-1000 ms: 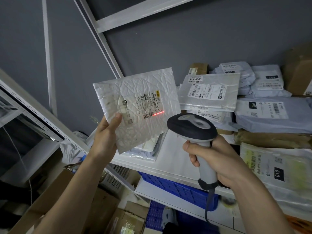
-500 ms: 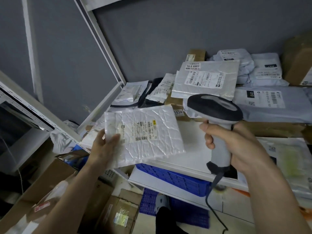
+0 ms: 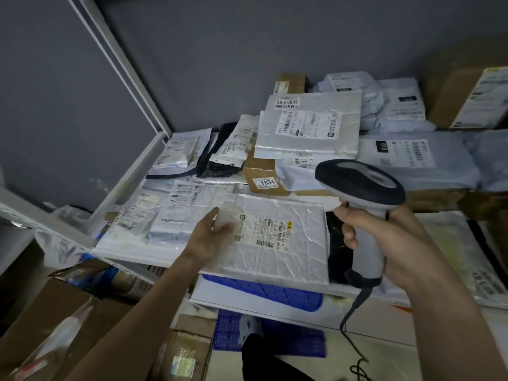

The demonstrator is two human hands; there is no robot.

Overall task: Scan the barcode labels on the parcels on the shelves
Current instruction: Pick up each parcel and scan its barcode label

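The left hand (image 3: 211, 237) lies on the silver mailer (image 3: 277, 243), which rests flat at the front edge of the shelf (image 3: 129, 185), its label (image 3: 270, 233) facing up. The fingers (image 3: 224, 225) are blurred; they look loosely straight, touching the mailer's left part beside the label, and whether they pinch it cannot be told. The mailer overlaps other flat parcels toward the shelf's left front corner and hangs slightly past the front edge, above a blue crate (image 3: 275, 294) on the level below.

The right hand (image 3: 382, 243) grips the handle of the scanner (image 3: 360, 185), fingers curled round it, the dark head pointing left and up over the mailer's right side. Its cable (image 3: 354, 312) drops from the handle's base toward the floor.

Toward the back edge of the shelf more parcels are piled: a second silver mailer (image 3: 308, 133) with a white label lies on a small brown box (image 3: 261, 174) marked 1834, grey bags (image 3: 412, 158) lie to the right of it, and a black bag (image 3: 222, 149) and white pouches lie to its left. A large carton (image 3: 467, 97) stands at the back right corner. Brown cartons (image 3: 55, 312) sit below the shelf on the left.
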